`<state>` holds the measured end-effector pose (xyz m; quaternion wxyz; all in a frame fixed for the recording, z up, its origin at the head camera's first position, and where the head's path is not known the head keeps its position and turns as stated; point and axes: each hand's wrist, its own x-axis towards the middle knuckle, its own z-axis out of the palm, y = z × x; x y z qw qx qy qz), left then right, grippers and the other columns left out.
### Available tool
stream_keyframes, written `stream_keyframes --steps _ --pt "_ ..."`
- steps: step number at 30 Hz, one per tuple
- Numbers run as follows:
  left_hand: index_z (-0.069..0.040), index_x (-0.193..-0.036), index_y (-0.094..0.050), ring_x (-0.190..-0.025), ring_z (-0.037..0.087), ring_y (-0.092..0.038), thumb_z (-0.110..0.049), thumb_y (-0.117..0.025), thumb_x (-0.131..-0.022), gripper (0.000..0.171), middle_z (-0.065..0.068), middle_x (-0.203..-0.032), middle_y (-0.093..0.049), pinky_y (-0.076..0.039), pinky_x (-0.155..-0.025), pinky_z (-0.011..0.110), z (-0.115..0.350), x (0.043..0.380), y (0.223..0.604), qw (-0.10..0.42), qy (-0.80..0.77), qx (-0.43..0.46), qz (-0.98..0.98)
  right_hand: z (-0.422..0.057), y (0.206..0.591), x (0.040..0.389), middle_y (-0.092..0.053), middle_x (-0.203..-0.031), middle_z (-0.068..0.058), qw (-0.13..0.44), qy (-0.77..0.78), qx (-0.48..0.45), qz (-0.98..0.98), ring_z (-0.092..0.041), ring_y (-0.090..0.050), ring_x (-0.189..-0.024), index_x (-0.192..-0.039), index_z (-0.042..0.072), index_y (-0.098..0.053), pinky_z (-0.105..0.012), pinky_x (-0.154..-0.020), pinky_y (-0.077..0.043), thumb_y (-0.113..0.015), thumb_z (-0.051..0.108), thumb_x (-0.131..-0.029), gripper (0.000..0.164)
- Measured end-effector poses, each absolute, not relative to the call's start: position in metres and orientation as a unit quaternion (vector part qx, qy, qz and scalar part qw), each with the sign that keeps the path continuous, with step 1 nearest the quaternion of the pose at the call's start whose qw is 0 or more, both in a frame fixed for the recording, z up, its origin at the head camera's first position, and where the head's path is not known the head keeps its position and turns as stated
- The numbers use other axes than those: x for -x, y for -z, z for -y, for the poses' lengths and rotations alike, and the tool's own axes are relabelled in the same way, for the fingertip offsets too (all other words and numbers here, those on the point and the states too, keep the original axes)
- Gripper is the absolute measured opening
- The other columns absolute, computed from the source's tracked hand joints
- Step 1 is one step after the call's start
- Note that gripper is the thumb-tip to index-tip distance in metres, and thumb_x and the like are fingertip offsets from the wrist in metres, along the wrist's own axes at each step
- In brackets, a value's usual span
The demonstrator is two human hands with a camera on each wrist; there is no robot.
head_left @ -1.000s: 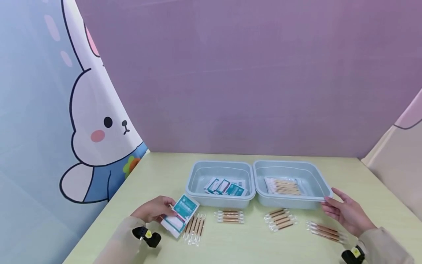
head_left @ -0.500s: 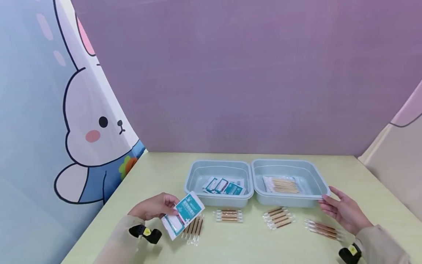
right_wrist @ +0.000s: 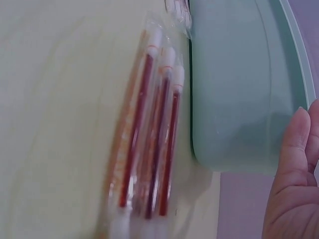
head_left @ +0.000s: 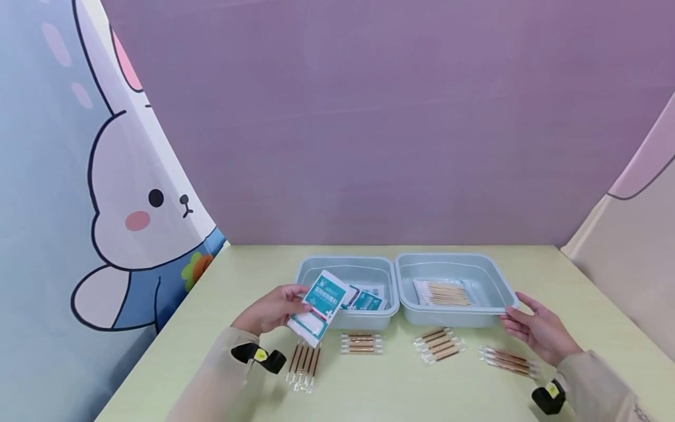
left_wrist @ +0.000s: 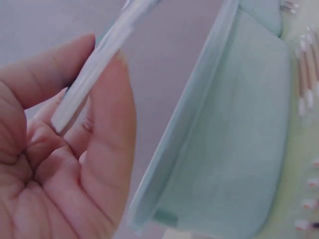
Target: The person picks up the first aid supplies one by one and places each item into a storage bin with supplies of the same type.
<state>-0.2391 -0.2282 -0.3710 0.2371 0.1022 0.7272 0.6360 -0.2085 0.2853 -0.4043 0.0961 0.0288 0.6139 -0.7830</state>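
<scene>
My left hand (head_left: 276,309) pinches a teal-and-white dressing packet (head_left: 325,299) between thumb and fingers, seen edge-on in the left wrist view. The packet is tilted and overlaps the front left corner of the left blue plastic bin (head_left: 364,321). More such packets (head_left: 366,300) lie inside that bin, partly hidden behind the held one. My right hand (head_left: 543,331) holds the front right corner of the right blue bin (head_left: 448,318), with the thumb at its rim. Inside it lies a clear bag of wooden cotton swabs (head_left: 445,294).
Several clear-wrapped packs of brown-stemmed swabs lie in front of the bins: one upright pack (head_left: 303,366) below my left hand, a flat pack (head_left: 361,344), a slanted pack (head_left: 439,346), and another pack (head_left: 507,361) by my right wrist. A purple panel (head_left: 358,129) stands behind the table.
My left hand has lifted the dressing packet up and to the right, from over the leftmost swab pack to the left bin's front edge. My right hand stays at its bin corner.
</scene>
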Motion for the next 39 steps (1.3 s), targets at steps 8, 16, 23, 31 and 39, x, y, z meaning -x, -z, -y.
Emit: stream_keyframes --steps 8,16,23,31,39 --pt "-0.001 -0.143 -0.041 -0.081 0.021 -0.066 -0.005 -0.059 -0.094 0.052 0.011 -0.105 -0.066 -0.057 -0.073 0.034 0.214 0.263 0.361 0.208 -0.627 -0.053 -0.749 -0.287 0.402 0.21 -0.071 -0.08 -0.006 0.103 0.777 -0.036 -0.62 -0.014 -0.069 -0.074 -0.147 0.001 0.019 -0.026 -0.07 -0.056 -0.053 0.004 -0.098 0.087" --pt "-0.012 -0.139 -0.052 -0.082 0.024 -0.066 -0.008 -0.063 -0.092 0.048 0.011 -0.108 -0.067 -0.056 -0.069 0.03 0.197 0.293 0.356 0.18 -0.604 -0.023 -0.776 -0.289 0.403 0.21 -0.071 -0.079 -0.005 0.1 0.778 -0.049 -0.618 -0.013 -0.069 -0.073 -0.147 0.003 0.019 -0.025 -0.069 -0.056 -0.051 0.003 -0.098 0.086" --pt "-0.013 -0.137 -0.055 -0.069 0.02 -0.064 -0.013 -0.063 -0.093 0.045 0.009 -0.099 -0.069 -0.053 -0.056 0.028 0.189 0.309 0.352 0.163 -0.541 -0.018 -0.825 -0.286 0.402 0.21 -0.071 -0.08 -0.005 0.104 0.773 -0.049 -0.624 -0.013 -0.069 -0.073 -0.148 0.003 0.017 -0.025 -0.068 -0.056 -0.049 0.004 -0.099 0.083" --pt "-0.007 -0.132 -0.058 -0.069 0.02 -0.064 -0.013 -0.058 -0.096 0.037 0.01 -0.1 -0.068 -0.056 -0.061 0.032 0.194 0.317 0.353 0.152 -0.5 -0.009 -0.852 -0.285 0.4 0.211 -0.071 -0.08 -0.006 0.11 0.763 -0.047 -0.635 -0.013 -0.069 -0.073 -0.148 0.003 0.016 -0.024 -0.069 -0.056 -0.048 0.004 -0.1 0.08" --pt "-0.005 -0.133 -0.056 -0.069 0.02 -0.063 -0.009 -0.059 -0.094 0.039 0.011 -0.1 -0.067 -0.054 -0.059 0.029 0.189 0.323 0.358 0.161 -0.496 0.002 -0.853 -0.288 0.4 0.214 -0.071 -0.082 -0.006 0.116 0.76 -0.051 -0.637 -0.013 -0.069 -0.074 -0.147 0.003 0.018 -0.024 -0.069 -0.056 -0.049 0.004 -0.099 0.083"
